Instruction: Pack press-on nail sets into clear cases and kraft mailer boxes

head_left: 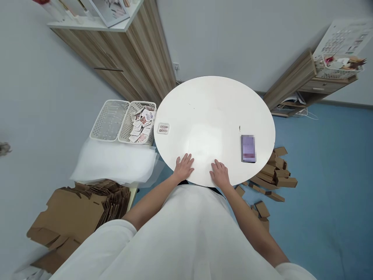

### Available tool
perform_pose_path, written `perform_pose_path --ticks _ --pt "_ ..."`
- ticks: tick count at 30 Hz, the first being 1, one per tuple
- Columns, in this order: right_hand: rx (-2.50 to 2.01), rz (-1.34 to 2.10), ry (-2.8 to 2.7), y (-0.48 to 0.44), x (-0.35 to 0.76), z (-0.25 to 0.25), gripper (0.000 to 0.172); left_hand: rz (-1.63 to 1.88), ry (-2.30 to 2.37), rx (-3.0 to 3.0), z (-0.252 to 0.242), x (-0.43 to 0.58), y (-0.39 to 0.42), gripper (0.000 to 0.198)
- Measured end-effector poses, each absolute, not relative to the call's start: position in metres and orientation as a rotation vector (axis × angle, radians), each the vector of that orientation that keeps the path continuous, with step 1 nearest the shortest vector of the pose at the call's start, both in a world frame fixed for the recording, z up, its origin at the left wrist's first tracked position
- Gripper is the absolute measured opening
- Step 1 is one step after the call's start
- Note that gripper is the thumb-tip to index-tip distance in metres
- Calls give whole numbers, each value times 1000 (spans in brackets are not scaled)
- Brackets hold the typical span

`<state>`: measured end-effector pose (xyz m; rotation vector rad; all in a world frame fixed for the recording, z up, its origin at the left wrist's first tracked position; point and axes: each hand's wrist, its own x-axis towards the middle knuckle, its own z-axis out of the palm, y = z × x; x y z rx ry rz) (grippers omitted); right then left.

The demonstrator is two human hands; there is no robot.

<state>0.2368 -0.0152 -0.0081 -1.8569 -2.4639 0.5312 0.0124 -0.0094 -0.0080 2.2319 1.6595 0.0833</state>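
Observation:
My left hand (183, 168) lies on the near edge of a round white table (214, 105), its fingers spread and nothing in it. Also resting palm down on the tabletop, my right hand (219, 173) has its fingers apart and holds nothing. To the right of it lies a purple rectangular object (248, 148), blurred by pixelation. At the table's left edge sits a small clear case (163, 128) with rows of small round pieces inside. A tiny dark bit (239, 128) lies above the purple object.
Left of the table stand two white baskets, one with clear plastic pieces (112, 118), one with printed cards (142, 124). White foam sheets (116, 161) and flattened cardboard boxes (78, 206) lie nearer. Small cardboard boxes (274, 171) cover floor at right. Wooden cabinets (140, 54) stand behind.

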Motion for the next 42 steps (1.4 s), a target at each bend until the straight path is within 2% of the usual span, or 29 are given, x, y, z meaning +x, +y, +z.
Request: perform_pose_path --ticks 4,11,22,28,33,37,42 --pt "-1887 539 -2429 -5 233 -9 33 -62 1696 2230 -10 9 -3 48" --pt "-1925 572 -2376 7 228 -9 33 -113 1663 2225 -9 5 19 51" --pt "-1881 608 -2185 13 205 3 36 0 1587 2208 -3 -9 17 63" --pt "-1684 977 -2047 62 126 14 40 299 1841 1833 5 -83 51 68" --pt "-1687 1387 -1814 108 50 19 47 546 1819 1529 -2 -137 89 72" --pt "-1649 1618 -1613 131 8 18 56 568 1782 1378 -7 -149 108 70" --pt "-1611 1742 -1419 140 -16 14 61 550 1737 1286 -8 -152 112 70"
